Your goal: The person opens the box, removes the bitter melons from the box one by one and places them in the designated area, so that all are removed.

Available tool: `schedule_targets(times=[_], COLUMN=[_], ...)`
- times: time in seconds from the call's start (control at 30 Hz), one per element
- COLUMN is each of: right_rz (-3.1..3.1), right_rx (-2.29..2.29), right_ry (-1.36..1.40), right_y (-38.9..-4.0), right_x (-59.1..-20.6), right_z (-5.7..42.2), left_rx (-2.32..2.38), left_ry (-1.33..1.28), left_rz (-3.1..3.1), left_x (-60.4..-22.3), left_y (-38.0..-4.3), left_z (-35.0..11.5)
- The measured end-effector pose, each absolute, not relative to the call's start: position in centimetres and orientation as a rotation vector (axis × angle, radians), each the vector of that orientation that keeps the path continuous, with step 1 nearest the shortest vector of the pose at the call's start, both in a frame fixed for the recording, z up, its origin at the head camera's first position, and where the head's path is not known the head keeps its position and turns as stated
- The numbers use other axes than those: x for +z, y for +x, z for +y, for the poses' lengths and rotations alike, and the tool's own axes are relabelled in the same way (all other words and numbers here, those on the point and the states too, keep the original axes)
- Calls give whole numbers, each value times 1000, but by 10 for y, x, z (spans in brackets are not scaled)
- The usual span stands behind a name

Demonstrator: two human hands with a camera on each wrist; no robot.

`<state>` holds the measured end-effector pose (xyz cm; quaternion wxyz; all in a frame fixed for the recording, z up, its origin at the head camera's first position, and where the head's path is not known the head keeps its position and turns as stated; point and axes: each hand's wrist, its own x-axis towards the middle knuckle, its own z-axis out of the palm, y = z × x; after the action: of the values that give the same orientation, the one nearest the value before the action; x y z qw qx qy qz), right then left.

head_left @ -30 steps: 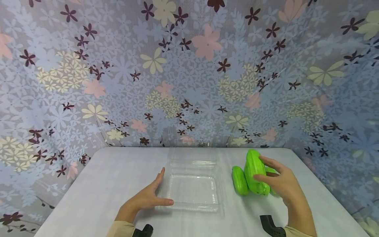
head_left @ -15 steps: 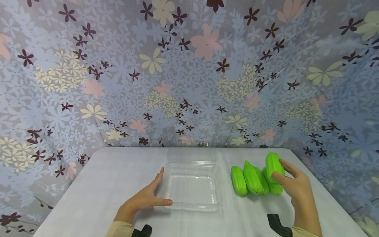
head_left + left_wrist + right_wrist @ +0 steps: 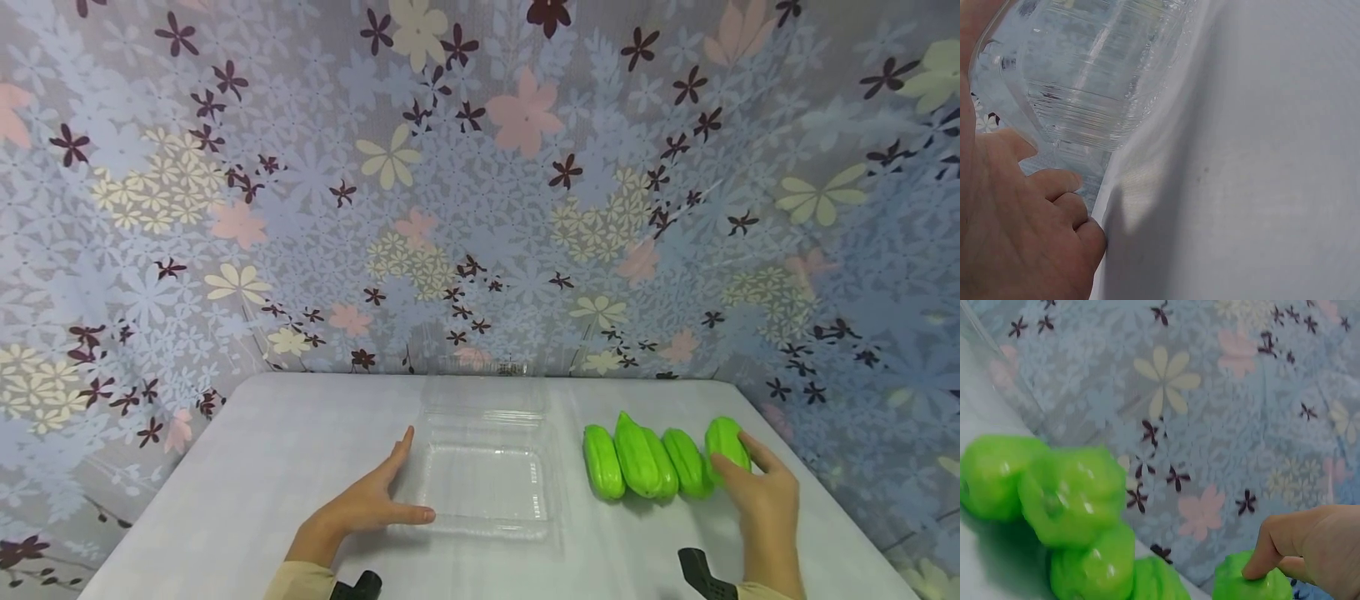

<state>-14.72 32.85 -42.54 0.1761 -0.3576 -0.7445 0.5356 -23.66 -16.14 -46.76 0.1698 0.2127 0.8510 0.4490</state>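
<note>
Thumb and forefinger of my left hand (image 3: 371, 500) spread along the left side of a clear plastic container (image 3: 487, 525), touching or nearly touching its rim. In the left wrist view the other fingers of that hand bend loosely beside the container (image 3: 1079, 81). My right hand (image 3: 761, 492) pinches a glossy green ridged vegetable (image 3: 723, 446) between thumb and fingers, at the right end of a row. Several similar green ridged vegetables (image 3: 636, 458) lie side by side to its left, one resting higher on its neighbours. The held vegetable (image 3: 1250, 584) is partly cut off in the right wrist view.
The container's clear lid (image 3: 483, 396) stands open at the back, against a flowered cloth (image 3: 480, 208). A white table (image 3: 315, 442) carries everything, with its right edge (image 3: 825, 483) near the right hand. Black camera mounts (image 3: 705, 575) sit at both wrists.
My right hand has carried one green ridged vegetable from on top of the pile rightward and down to the row's right end. The left hand and container have stayed in place.
</note>
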Motion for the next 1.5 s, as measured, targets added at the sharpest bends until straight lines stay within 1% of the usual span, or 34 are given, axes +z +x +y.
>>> schedule_targets(times=[0.1, 0.4, 0.63, 0.9, 1.13, 1.4, 1.5], right_rz=[-2096, -2145, -2203, -2341, -2290, -2204, -2179], right_rx=[1518, 1514, 1538, 1353, 1272, 1330, 1435], right_ry=[-1047, -1025, -1055, -1076, -1064, -938, -851], right_y=[-146, -148, -146, -147, -148, -149, -149], right_x=[-434, -457, -461, -452, -439, -405, -396], right_z=[337, 347, 350, 350, 341, 321, 312], left_rx=[1281, 1292, 1289, 1273, 1258, 1262, 1260], left_ry=[597, 600, 604, 606, 609, 616, 611], left_rz=[2415, 2401, 2393, 2409, 2427, 2425, 2428], left_x=[-467, -467, -469, -467, -467, -465, -466], left_y=[-236, -236, -236, -236, -235, -236, -237], left_z=[-162, -162, -163, -164, -163, -163, -164])
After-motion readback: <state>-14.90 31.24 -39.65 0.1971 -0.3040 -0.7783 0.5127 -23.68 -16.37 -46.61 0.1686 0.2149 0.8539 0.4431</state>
